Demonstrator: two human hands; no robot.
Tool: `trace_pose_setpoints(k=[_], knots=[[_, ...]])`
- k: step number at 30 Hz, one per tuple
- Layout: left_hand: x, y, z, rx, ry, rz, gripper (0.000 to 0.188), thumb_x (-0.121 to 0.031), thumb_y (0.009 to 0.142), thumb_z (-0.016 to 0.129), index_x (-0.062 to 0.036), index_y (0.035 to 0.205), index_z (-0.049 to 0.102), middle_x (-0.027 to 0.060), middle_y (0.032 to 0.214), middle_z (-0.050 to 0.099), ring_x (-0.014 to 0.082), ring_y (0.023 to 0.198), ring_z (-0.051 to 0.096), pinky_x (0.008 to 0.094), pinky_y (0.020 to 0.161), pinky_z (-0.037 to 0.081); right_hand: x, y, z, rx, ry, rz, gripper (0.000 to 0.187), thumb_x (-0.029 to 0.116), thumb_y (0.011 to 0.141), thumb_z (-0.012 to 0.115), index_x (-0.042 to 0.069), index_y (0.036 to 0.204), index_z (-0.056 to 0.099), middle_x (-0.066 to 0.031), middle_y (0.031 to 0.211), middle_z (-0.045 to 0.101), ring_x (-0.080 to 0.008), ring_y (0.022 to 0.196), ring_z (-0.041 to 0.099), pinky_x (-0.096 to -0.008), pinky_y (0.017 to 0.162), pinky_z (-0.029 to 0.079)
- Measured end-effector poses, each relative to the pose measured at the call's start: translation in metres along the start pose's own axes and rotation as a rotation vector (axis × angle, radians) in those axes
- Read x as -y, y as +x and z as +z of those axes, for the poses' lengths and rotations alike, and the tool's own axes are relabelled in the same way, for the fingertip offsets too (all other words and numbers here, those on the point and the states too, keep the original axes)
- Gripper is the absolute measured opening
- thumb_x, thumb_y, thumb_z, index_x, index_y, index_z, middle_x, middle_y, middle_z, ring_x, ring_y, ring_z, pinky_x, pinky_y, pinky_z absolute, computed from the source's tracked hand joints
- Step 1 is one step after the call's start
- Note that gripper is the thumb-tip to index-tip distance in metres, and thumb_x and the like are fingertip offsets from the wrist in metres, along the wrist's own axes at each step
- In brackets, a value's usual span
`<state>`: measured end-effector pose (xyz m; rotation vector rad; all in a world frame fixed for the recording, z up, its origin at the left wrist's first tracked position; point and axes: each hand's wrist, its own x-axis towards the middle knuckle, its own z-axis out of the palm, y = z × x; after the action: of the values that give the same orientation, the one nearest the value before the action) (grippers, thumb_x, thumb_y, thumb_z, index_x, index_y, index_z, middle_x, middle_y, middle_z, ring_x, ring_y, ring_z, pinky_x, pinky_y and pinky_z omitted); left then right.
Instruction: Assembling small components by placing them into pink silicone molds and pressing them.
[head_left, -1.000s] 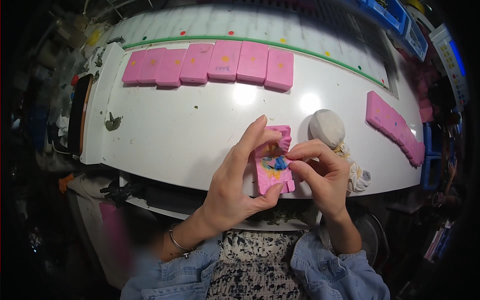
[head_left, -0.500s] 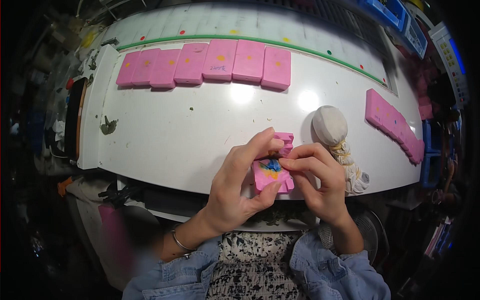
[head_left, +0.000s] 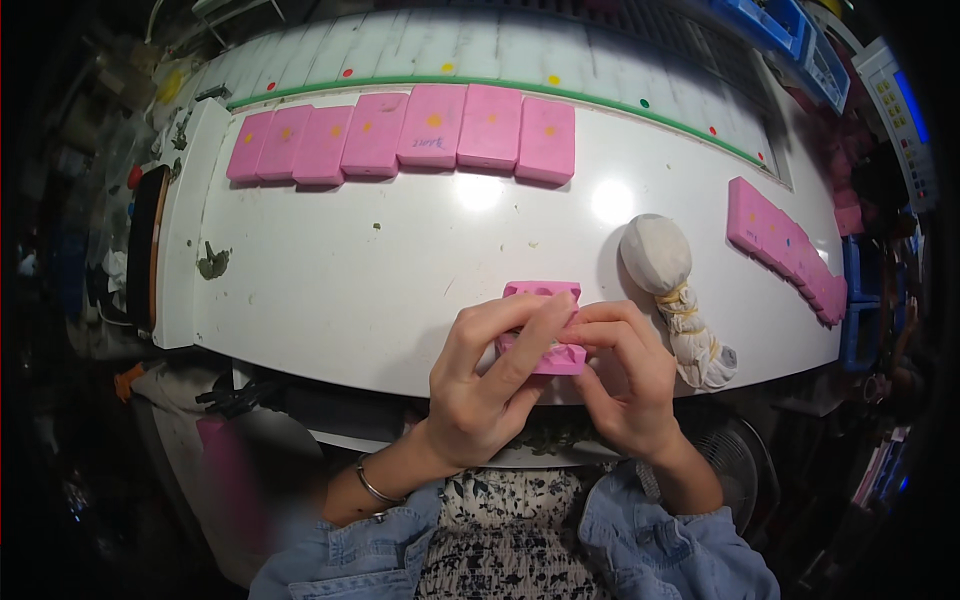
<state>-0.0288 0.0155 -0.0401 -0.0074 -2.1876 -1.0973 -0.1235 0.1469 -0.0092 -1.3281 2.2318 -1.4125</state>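
Note:
A two-part pink rubber-like mould (head_left: 570, 361) is held over the table's front edge, its far part (head_left: 528, 289) standing behind the near one. My left hand (head_left: 480, 375) is closed round the mould, fingers lying across the top and thumb beneath. From the other side my right hand (head_left: 632, 375) bends its fingertips against the mould's right edge. What lies between the two parts is mostly hidden by my fingers. To the right lies a pale cloth-wrapped ball (head_left: 655, 253), its gathered cloth tail tied with yellow bands.
Several pink blocks (head_left: 435, 125) with yellow marks stand in a row along the far green strip (head_left: 420, 80). More pink blocks (head_left: 770, 230) line the right side. A dark flat object (head_left: 150, 255) leans at the left edge. Blue trays (head_left: 790, 30) sit far right.
The mould has tilted and its two parts sit closer together, so the blue and orange inside is now mostly covered. My left fingers have come down across it. The view has shifted slightly.

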Motion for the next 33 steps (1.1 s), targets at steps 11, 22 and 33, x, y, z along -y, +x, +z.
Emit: trace_pose_setpoints(k=[11, 22, 33], knots=[[0.000, 0.005, -0.012, 0.047, -0.293, -0.358, 0.039, 0.005, 0.067, 0.069, -0.0006, 0.105, 0.058, 0.0117, 0.092, 0.063, 0.0228, 0.083, 0.063, 0.0284, 0.070, 0.050, -0.002, -0.007, 0.007, -0.181, 0.237, 0.202, 0.031, -0.007, 0.070, 0.067, -0.002, 0.100, 0.058, -0.0136, 0.102, 0.057, -0.0191, 0.086, 0.060, -0.0271, 0.069, 0.052], [0.007, 0.021, -0.037, 0.090, -0.480, -0.450, 0.035, -0.002, 0.073, 0.071, 0.0015, 0.107, 0.062, 0.0112, 0.092, 0.065, 0.0155, 0.083, 0.063, 0.0270, 0.074, 0.050, 0.005, 0.024, 0.002, -0.054, 0.171, -0.034, 0.022, -0.003, 0.072, 0.066, -0.003, 0.093, 0.060, -0.0117, 0.079, 0.058, -0.0187, 0.070, 0.057, -0.0270, 0.064, 0.046], [0.020, 0.051, -0.070, 0.143, -0.726, -0.573, 0.041, -0.014, 0.079, 0.070, 0.0007, 0.115, 0.057, 0.0108, 0.105, 0.062, 0.0171, 0.094, 0.060, 0.0268, 0.075, 0.050, 0.012, 0.054, 0.020, -0.080, 0.678, 0.097, 0.022, -0.004, 0.076, 0.064, -0.005, 0.096, 0.056, -0.0090, 0.087, 0.057, -0.0139, 0.079, 0.055, -0.0252, 0.073, 0.044]])
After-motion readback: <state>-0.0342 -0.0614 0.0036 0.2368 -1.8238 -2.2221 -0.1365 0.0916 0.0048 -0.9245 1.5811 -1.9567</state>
